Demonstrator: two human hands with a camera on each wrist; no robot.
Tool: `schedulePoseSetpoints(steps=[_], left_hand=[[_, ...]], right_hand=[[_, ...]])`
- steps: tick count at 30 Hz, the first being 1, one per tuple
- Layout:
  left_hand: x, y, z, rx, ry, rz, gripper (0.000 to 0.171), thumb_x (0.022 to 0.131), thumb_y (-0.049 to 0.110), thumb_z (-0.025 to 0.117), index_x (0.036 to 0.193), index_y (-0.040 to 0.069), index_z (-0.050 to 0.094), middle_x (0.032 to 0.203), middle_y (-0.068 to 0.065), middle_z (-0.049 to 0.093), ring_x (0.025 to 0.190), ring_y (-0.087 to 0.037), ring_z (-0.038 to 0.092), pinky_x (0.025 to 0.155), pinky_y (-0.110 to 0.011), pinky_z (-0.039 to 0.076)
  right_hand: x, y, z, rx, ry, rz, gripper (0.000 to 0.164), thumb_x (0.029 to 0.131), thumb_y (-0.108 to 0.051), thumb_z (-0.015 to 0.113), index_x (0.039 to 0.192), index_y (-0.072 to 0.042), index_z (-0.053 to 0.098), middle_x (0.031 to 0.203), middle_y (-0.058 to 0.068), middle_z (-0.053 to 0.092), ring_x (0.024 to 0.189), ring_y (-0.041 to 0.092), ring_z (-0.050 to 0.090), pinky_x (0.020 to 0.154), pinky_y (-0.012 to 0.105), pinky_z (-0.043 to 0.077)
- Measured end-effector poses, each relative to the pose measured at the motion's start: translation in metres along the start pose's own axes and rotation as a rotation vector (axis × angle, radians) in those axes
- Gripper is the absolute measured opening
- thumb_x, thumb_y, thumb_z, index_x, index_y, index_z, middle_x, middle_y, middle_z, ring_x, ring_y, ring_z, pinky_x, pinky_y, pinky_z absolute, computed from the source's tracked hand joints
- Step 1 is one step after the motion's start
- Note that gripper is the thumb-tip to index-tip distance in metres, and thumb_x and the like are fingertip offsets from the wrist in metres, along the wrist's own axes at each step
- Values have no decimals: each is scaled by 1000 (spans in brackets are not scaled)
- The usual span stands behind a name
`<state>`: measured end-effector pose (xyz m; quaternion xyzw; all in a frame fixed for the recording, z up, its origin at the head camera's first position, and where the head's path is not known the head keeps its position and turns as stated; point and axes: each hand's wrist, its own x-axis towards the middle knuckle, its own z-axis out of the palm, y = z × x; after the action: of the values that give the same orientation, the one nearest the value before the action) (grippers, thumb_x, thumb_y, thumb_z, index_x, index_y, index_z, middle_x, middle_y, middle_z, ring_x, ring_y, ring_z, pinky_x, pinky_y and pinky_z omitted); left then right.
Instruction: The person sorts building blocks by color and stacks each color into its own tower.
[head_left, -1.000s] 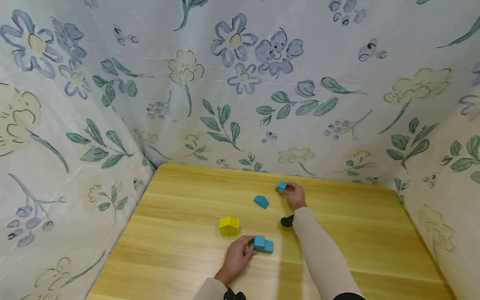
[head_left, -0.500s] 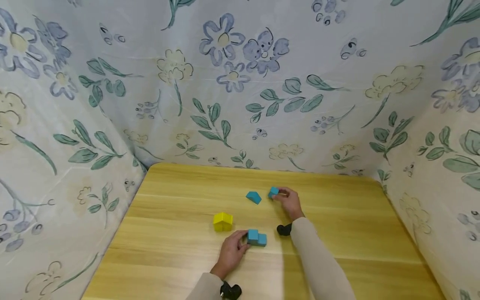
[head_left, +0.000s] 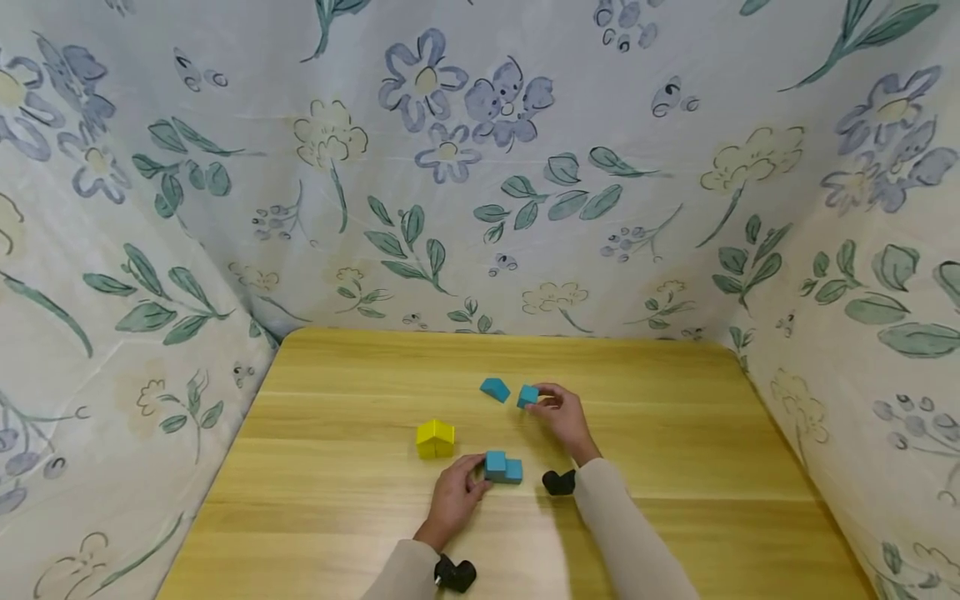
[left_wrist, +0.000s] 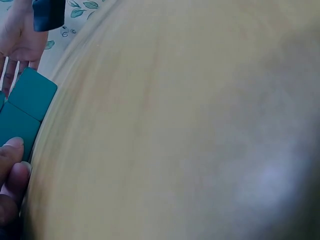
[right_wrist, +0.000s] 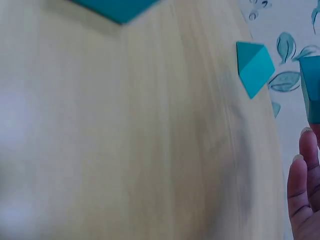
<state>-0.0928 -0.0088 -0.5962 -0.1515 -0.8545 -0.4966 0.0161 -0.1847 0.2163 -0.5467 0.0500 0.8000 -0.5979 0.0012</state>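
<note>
My left hand (head_left: 453, 493) grips the left end of a small group of blue blocks (head_left: 496, 467), where a taller block stands beside a lower one. In the left wrist view, fingertips (left_wrist: 15, 145) press against the lower of two flush blue faces (left_wrist: 32, 95). Thumb and fingers of my right hand (head_left: 562, 421) pinch a blue cube (head_left: 528, 396), which appears raised off the table in the right wrist view. A blue triangular block (head_left: 495, 388) lies just left of that cube. Part of the cube is cut off at the right wrist view's edge.
Two yellow blocks (head_left: 436, 439) with slanted tops stand together, house-shaped, left of the blue group. The wooden table (head_left: 337, 500) meets a flower-patterned cloth (head_left: 420, 250) at the back and sides. A black wrist device (head_left: 558, 482) sits beside the right sleeve.
The right hand has brought the blue cube nearer to the body and towards the blue group. The left hand keeps its grip. The whole head view has shifted, with the scene sliding left.
</note>
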Motion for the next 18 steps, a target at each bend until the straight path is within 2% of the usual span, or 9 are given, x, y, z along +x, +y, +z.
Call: schedulePoseSetpoints(steps=[8, 18], left_hand=[[0, 1, 1, -5, -15, -15, 40, 86, 9, 72, 124, 1, 62, 106, -6, 65, 59, 2, 45, 53, -19, 42], [1, 2, 0, 0, -33, -41, 41, 86, 10, 72, 125, 2, 61, 110, -6, 64, 59, 1, 46, 53, -20, 43]], right_hand=[[-29, -11, 1, 2, -55, -34, 37, 84, -9, 74, 120, -2, 64, 112, 14, 62, 98, 29, 56, 79, 29, 47], [-59, -7, 4, 2, -46, -100, 34, 81, -6, 77, 114, -4, 69, 108, 10, 66, 98, 28, 58, 79, 28, 48]])
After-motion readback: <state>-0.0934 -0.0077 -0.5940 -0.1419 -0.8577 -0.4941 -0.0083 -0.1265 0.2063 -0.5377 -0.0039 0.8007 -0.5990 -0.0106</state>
